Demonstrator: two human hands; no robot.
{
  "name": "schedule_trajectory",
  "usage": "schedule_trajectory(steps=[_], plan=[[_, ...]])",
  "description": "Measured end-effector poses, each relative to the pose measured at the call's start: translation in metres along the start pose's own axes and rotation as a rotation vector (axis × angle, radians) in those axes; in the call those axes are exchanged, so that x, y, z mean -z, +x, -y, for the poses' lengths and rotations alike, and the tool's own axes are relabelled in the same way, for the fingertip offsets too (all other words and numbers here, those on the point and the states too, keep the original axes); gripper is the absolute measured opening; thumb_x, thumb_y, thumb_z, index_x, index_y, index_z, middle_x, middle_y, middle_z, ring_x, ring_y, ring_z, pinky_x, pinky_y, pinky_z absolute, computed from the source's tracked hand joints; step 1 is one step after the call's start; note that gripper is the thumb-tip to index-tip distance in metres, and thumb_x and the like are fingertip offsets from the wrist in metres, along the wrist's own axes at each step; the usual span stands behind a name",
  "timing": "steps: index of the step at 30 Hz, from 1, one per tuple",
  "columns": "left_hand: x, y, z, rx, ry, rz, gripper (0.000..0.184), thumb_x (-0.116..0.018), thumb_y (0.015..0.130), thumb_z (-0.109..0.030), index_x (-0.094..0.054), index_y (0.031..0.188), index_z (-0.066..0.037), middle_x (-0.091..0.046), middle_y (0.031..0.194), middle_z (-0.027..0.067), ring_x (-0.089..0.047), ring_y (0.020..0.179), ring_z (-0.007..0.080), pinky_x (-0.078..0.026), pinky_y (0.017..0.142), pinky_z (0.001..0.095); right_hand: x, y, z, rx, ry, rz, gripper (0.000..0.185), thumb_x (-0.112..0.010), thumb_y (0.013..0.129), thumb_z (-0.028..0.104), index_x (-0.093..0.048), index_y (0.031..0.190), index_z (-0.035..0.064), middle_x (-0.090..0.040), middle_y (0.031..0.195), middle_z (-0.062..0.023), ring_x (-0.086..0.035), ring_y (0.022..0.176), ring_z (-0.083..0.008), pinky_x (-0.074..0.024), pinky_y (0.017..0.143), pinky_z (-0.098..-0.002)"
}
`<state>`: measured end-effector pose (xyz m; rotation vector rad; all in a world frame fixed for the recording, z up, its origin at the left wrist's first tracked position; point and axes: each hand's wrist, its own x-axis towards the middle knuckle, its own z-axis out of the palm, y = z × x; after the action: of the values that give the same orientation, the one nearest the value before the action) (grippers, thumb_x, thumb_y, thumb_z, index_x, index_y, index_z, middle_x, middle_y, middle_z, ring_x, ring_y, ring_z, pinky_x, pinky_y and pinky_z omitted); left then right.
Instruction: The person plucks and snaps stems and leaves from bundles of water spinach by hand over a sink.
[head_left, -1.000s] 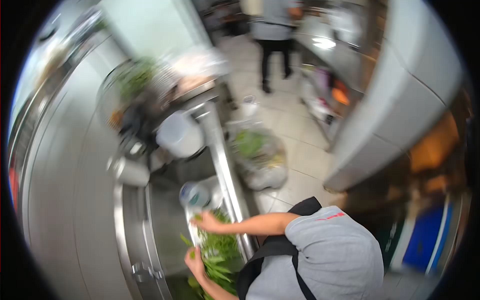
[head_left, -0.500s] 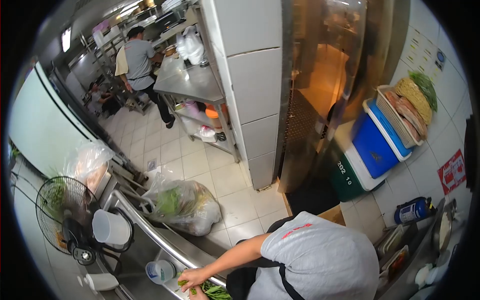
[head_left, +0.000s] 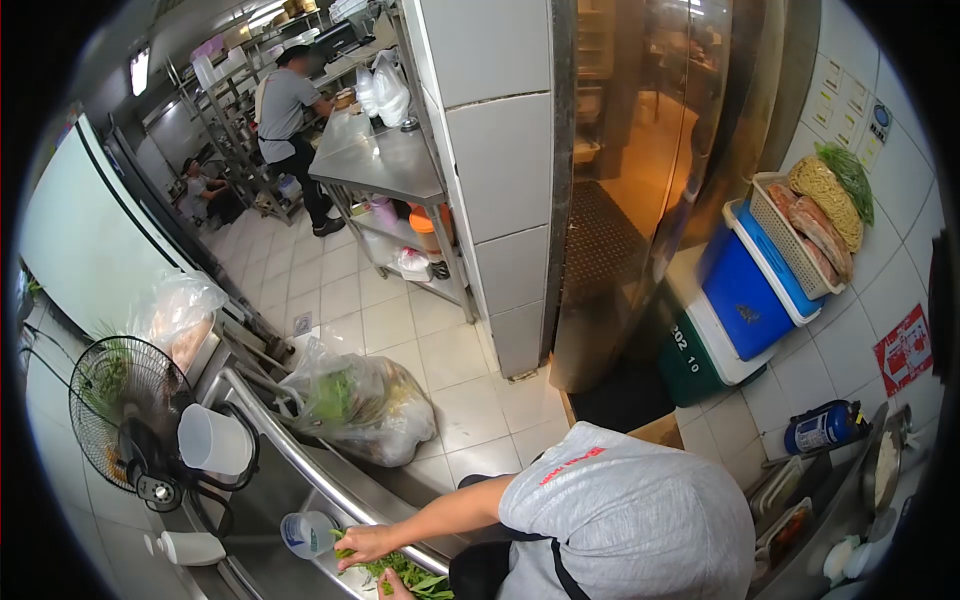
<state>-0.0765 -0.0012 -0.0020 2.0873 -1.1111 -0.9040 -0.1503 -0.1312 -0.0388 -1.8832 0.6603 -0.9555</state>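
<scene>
Leafy green vegetables (head_left: 430,583) with long stems lie in the metal sink area, beneath and beside my hands. My right hand (head_left: 366,546) reaches in with its fingers closed around some green stems, whose tips poke out to the left. At the bottom edge my left hand (head_left: 396,590) is partly cut off by the frame; its fingers close on stems of the same greens. A clear plastic tub (head_left: 307,534) with a blue label sits just left of my right hand.
A rounded metal sink rim (head_left: 300,455) runs beside my forearm. A clear bag of greens (head_left: 365,405) rests on the floor beyond it. A fan (head_left: 125,420), a white bucket (head_left: 215,440) and a white bottle (head_left: 192,548) stand at left. One co-worker (head_left: 290,110) stands farther back.
My right hand has moved slightly up and left, apart from my left hand, with greens in its fingers. The standing co-worker has turned and shifted a little. The view has shifted slightly.
</scene>
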Motion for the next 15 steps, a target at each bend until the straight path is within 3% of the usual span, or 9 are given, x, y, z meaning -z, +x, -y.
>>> schedule_trajectory(steps=[5,10,15], plan=[[-0.007,0.028,0.040,-0.074,-0.349,0.006,0.033,-0.056,0.085,-0.026,-0.058,0.096,0.005,-0.059,0.090,0.0121,-0.054,0.076,0.0189,-0.045,0.069,0.0312,-0.002,0.001,-0.001,0.032,0.017,0.004,0.043,-0.057,0.078,0.043,-0.054,0.074,0.0001,-0.055,0.062,-0.0202,-0.054,0.064,-0.0386,-0.0415,0.059,-0.0444],[0.010,0.029,0.037,-0.103,-0.227,-0.166,0.039,-0.060,0.082,-0.033,-0.059,0.101,0.001,-0.060,0.088,0.0107,-0.053,0.076,0.0198,-0.044,0.070,0.0330,-0.002,0.000,-0.002,0.074,-0.064,0.038,0.039,-0.059,0.076,0.039,-0.053,0.075,0.0011,-0.054,0.060,-0.0191,-0.054,0.063,-0.0383,-0.0416,0.058,-0.0445],[0.026,0.018,0.025,-0.074,0.022,-0.232,0.039,-0.057,0.083,-0.030,-0.057,0.106,0.000,-0.061,0.092,0.0144,-0.053,0.078,0.0217,-0.043,0.074,0.0335,-0.015,0.000,-0.016,0.215,-0.134,0.070,0.036,-0.060,0.076,0.036,-0.052,0.073,0.0019,-0.055,0.059,-0.0181,-0.054,0.062,-0.0384,-0.0417,0.056,-0.0450]])
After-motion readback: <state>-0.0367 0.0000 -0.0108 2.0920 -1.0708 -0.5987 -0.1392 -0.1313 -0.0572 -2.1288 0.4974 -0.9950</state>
